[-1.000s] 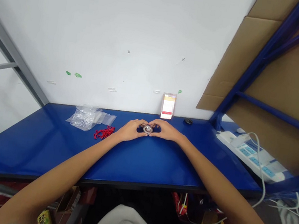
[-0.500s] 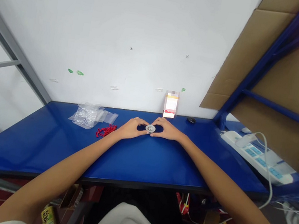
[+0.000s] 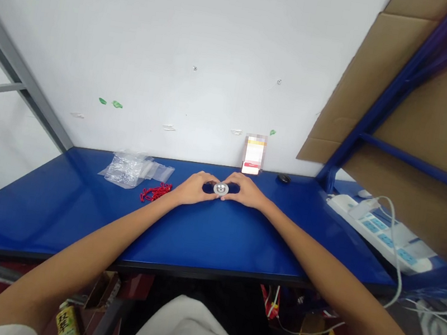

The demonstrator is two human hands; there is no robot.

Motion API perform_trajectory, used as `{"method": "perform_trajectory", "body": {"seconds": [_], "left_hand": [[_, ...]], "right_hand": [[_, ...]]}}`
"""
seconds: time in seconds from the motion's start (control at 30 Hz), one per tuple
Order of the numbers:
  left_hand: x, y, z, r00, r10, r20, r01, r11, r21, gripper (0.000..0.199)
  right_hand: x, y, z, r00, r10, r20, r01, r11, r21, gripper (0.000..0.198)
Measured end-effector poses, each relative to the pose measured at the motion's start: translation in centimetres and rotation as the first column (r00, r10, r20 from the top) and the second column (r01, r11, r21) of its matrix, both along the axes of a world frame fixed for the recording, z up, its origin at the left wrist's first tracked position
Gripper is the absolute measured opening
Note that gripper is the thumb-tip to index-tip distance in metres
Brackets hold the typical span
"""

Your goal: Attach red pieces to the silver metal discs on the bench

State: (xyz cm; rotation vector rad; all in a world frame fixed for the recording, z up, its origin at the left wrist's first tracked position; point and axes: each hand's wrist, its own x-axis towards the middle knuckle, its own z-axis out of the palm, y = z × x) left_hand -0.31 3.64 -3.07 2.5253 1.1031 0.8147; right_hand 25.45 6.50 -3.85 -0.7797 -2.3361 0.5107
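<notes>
A small round silver-grey metal disc-like piece (image 3: 220, 189) with a darker centre is pinched between both hands above the blue table. My left hand (image 3: 197, 187) grips its left side with thumb and fingers. On its right side, my right hand (image 3: 246, 191) holds it the same way, and the two hands' fingertips nearly meet. To the left of my left hand lies a small heap of red cords (image 3: 155, 192) with what look like clasps. Behind the cords are clear plastic bags (image 3: 127, 169).
A lit phone (image 3: 253, 155) leans on the white wall behind my hands. Near it lies a small black round object (image 3: 283, 178). A white power strip (image 3: 378, 232) with cables sits at the right, beside a blue metal frame (image 3: 367, 114). A yellow bottle (image 3: 68, 325) is on the floor.
The whole view has shifted slightly. Both hands still hold the round metal piece, whose top now looks brighter and tilted a little differently.
</notes>
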Motion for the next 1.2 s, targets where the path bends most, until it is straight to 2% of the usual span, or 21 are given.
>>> {"method": "perform_trajectory", "body": {"seconds": [0.23, 0.4, 0.5, 0.7, 0.83, 0.97, 1.2], "left_hand": [[0.2, 0.2, -0.3, 1.000, 0.014, 0.016, -0.014, 1.000, -0.014, 0.034], [0.1, 0.3, -0.5, 0.996, 0.018, 0.085, -0.011, 0.996, -0.089, 0.033], [-0.1, 0.4, -0.5, 0.997, 0.012, 0.070, -0.006, 0.996, -0.083, 0.032], [0.0, 0.5, -0.3, 0.999, -0.015, -0.050, 0.016, 1.000, 0.007, 0.045], [0.8, 0.4, -0.2, 0.998, 0.015, -0.058, -0.015, 1.000, -0.001, 0.040], [0.9, 0.4, -0.1, 0.995, 0.087, -0.042, -0.088, 0.996, -0.009, 0.032], [-0.7, 1.3, -0.2, 0.991, 0.118, -0.069, -0.119, 0.993, -0.009, 0.040]], "right_hand": [[-0.1, 0.5, -0.6, 1.000, 0.002, -0.002, -0.002, 1.000, -0.022, 0.036], [-0.2, 0.5, -0.8, 1.000, 0.005, -0.031, -0.007, 0.998, -0.064, 0.038], [-0.1, 0.5, -0.7, 0.999, 0.008, -0.038, -0.011, 0.996, -0.086, 0.038], [0.3, 0.5, -0.2, 0.994, 0.073, 0.086, -0.072, 0.997, -0.025, 0.048], [0.5, 0.7, -0.2, 0.989, 0.055, 0.140, -0.058, 0.998, 0.016, 0.045], [1.1, 1.1, -0.1, 0.983, 0.031, 0.182, -0.037, 0.999, 0.030, 0.050], [1.2, 0.8, 0.4, 0.971, 0.010, 0.240, -0.014, 1.000, 0.019, 0.048]]}}
